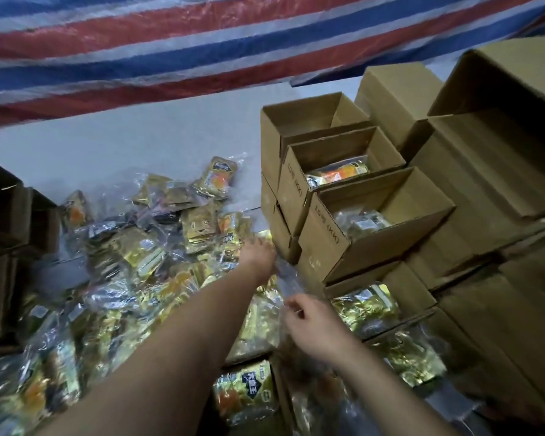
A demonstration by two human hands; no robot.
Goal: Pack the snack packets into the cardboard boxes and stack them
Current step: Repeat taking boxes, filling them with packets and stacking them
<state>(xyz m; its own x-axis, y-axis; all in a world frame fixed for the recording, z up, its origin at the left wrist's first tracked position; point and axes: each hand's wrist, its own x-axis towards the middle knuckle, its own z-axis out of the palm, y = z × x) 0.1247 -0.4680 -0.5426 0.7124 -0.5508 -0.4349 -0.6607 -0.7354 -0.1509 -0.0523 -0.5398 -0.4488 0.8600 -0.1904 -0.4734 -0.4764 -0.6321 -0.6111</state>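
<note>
Both hands [260, 253] [309, 322] pinch 1 clear packet [285, 278], long axis running away from the person.

Dim bluish light, motion blur throughout, glare on foil packets [132, 253], wide-angle bending at edges, dark left corner

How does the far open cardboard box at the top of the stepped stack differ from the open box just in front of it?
The far open brown cardboard box shows only bare cardboard inside; the middle open brown cardboard box holds an orange and gold snack packet. The far box sits higher and further back; the middle box sits a step lower and nearer. The middle box shows printed text on its side; none is visible on the far box. Both are plain brown, with tops open.
</note>
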